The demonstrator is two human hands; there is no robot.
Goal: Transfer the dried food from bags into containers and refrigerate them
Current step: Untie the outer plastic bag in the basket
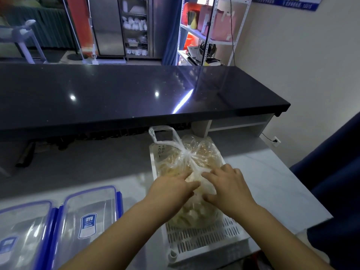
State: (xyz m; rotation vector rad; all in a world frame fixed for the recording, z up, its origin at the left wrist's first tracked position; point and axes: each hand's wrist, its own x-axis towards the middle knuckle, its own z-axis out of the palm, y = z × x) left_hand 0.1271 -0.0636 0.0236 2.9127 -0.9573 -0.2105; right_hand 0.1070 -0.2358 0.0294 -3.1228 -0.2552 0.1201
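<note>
A clear plastic bag [196,152] of pale dried food lies knotted in a white slotted basket [204,238] on the grey counter. Its handles are tied in a knot [188,152] above the middle. My left hand [171,190] and my right hand [228,188] rest on the bag just below the knot, fingertips pinching the plastic between them. Two clear containers with blue-rimmed lids stand at the lower left, one [91,223] nearer the basket and one [21,236] at the frame's edge. Both lids are on.
A raised black countertop [136,94] runs across behind the work surface. Beyond it stand a steel cabinet [120,26] and a white shelf rack [212,30]. A dark blue fabric shape [337,182] sits at the right. A wall socket [276,141] is near the counter's far right corner.
</note>
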